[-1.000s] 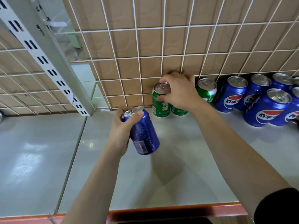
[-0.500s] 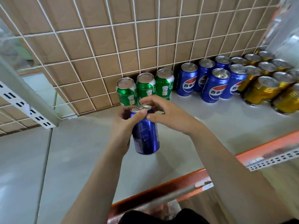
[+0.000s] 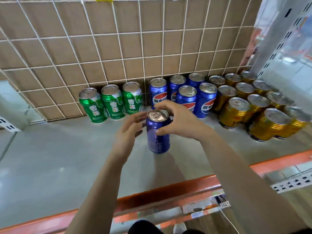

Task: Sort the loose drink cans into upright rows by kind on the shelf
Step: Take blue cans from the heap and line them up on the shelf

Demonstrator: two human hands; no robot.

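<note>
Blue can (image 3: 158, 141) between both hands
Right hand (image 3: 179, 121) grips its top; left hand (image 3: 129, 133), fingers loosely straight, touches its side.

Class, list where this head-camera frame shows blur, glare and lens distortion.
Head view: motion blur smears the left hand; the wide lens bows the grid and shelf edge; faint glare spots the shelf at left; gold cans look soft.

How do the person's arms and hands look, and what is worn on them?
The left hand and right hand wear no gloves; no ring, watch or bracelet is visible. The left forearm and right forearm are uncovered, with no sleeve in view.
</note>
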